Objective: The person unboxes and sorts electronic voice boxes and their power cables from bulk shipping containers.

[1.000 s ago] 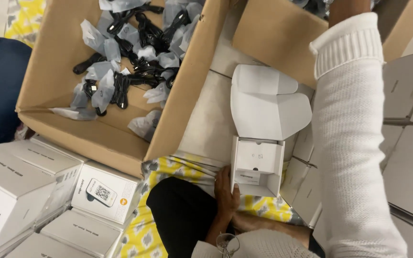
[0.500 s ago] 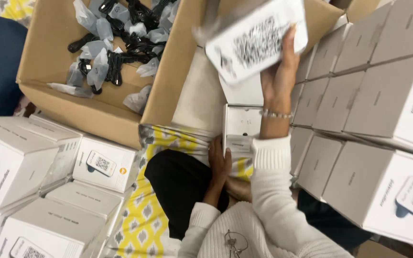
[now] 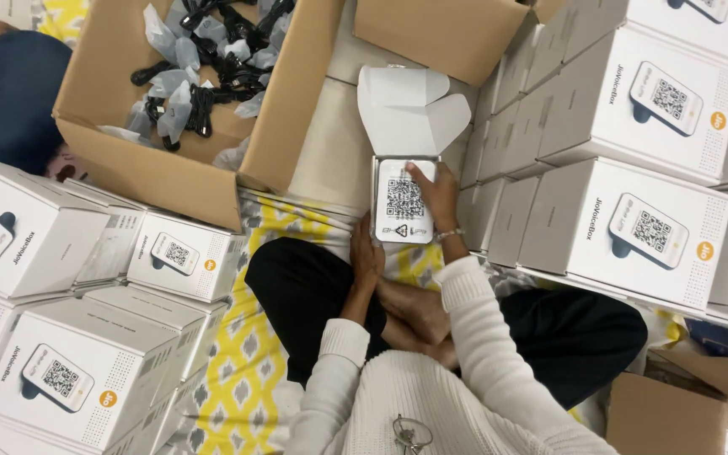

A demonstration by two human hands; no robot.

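Currently, only the head view is available, and everything below is read from it.

A small white carton (image 3: pixel 404 206) is seen standing open on the patterned cloth (image 3: pixel 250 337) in front of the seated person's crossed legs, just beside the wall of stacked white boxes (image 3: pixel 625 227). Its lid flap (image 3: pixel 410 105) is raised and tilted back. A flat white device with a printed square code (image 3: pixel 404 211) is seated in the mouth of the carton.

The right hand (image 3: pixel 438 198) is laid on the device, with the fingers (image 3: pixel 421 175) pressed against its upper right edge; a grasp is not closed around it, rather it is held down by contact. The left hand (image 3: pixel 366 253) is placed at the lower left corner of the carton; whether the carton is clasped or merely steadied cannot be told, as the fingers are hidden behind it.

The carton is judged to be light, thin-walled card, easily dented; it is best held by its side walls near the base. The device is judged rigid and smooth-faced, hence somewhat slippery, and is best taken by its edges.

Further off, an open brown cardboard box (image 3: pixel 170 168) holding black cables in clear bags (image 3: pixel 195 76) is seen at upper left. More white boxes (image 3: pixel 69 371) are stacked at left.
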